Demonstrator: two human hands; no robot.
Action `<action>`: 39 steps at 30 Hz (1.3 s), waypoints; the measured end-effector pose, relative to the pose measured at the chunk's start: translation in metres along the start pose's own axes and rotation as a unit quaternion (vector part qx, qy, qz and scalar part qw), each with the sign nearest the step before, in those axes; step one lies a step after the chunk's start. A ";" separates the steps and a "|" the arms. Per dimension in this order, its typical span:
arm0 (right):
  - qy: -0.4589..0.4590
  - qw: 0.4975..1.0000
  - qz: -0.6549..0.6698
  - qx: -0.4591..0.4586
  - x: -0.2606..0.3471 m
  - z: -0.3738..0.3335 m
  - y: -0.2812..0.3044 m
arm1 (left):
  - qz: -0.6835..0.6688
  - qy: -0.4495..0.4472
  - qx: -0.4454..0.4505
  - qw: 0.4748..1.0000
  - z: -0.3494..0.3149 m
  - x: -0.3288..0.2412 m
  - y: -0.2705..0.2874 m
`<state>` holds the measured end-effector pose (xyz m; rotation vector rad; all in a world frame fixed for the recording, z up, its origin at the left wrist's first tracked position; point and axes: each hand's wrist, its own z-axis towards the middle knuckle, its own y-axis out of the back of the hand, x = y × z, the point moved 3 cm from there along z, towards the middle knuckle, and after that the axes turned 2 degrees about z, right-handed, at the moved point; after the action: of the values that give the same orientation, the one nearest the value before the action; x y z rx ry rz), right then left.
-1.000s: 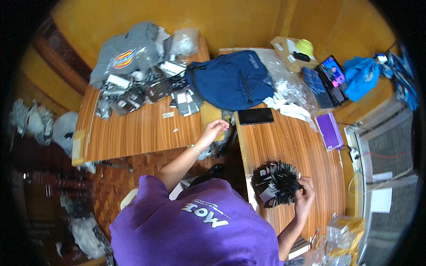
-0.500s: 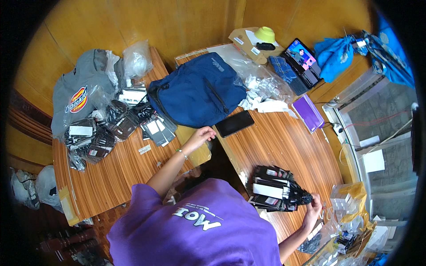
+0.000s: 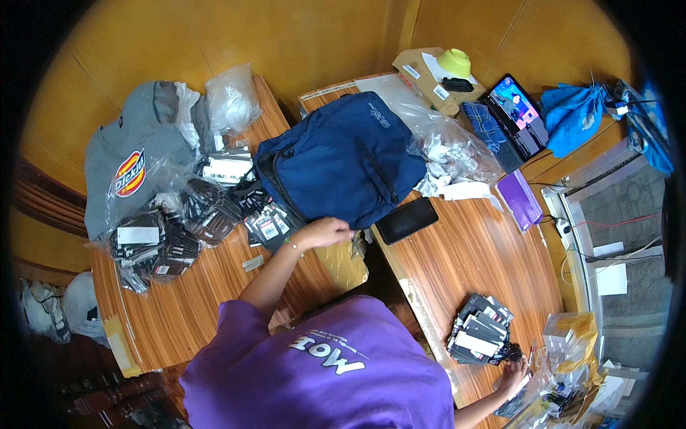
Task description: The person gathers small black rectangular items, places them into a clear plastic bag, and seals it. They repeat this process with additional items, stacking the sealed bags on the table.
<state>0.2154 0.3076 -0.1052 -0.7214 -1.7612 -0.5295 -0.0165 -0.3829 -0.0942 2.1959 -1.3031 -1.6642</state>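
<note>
- The right hand (image 3: 513, 377) was nearly closed, with the dark cords (image 3: 511, 352) of a tag bundle (image 3: 482, 330) pinched at its fingertips.
- The tag bundle was placed on the right table (image 3: 471, 257), toward its near end and between its left and right edges; its cards were spread in layers.
- The left hand (image 3: 325, 233) was held by the right edge of the left table (image 3: 214, 300), its fingers loosely bent; whether anything was gripped could not be told.
- A thin bracelet (image 3: 294, 247) was worn on the left wrist.
- Loose tags (image 3: 275, 225) were laid beside the left hand, near the same edge.
- A blue backpack (image 3: 343, 157) was set across the gap between the tables, just beyond the left hand.
- A black phone (image 3: 407, 220) was placed against the left edge of the right table.
- A purple box (image 3: 519, 201) was set along that table's right edge, and a lit tablet (image 3: 514, 111) was stood toward its far right corner.
- Bagged tags (image 3: 161, 247) were piled near the left edge of the left table, beside a grey sweatshirt (image 3: 139, 136).
</note>
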 end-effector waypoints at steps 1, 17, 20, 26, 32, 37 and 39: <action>0.005 1.000 -0.004 -0.002 0.003 0.005 0.011 | 0.050 0.016 -0.016 0.998 -0.004 0.000 0.002; 0.133 0.982 -0.074 -0.115 0.076 -0.047 0.004 | 0.145 0.225 -0.685 0.678 0.022 0.161 0.255; 0.111 0.988 -0.086 -0.069 0.073 -0.052 -0.045 | 0.258 0.298 -0.657 0.643 -0.018 0.258 0.297; 0.069 0.987 -0.117 -0.086 0.080 -0.095 -0.038 | 0.001 0.258 -0.732 0.631 -0.016 0.266 0.297; 0.077 0.981 -0.137 -0.113 0.094 -0.117 -0.044 | -0.098 0.060 -0.865 0.488 -0.012 0.213 0.267; 0.137 0.961 -0.211 -0.116 0.142 -0.128 -0.135 | -0.066 0.051 -0.860 0.504 -0.046 0.221 0.248; 0.188 0.955 -0.219 -0.062 0.157 -0.131 -0.165 | -0.093 0.011 -0.864 0.494 -0.054 0.217 0.243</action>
<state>0.1570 0.1350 0.0838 -0.2784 -1.5321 -1.0163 -0.1004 -0.7025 -0.1048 0.8366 0.7605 -1.4722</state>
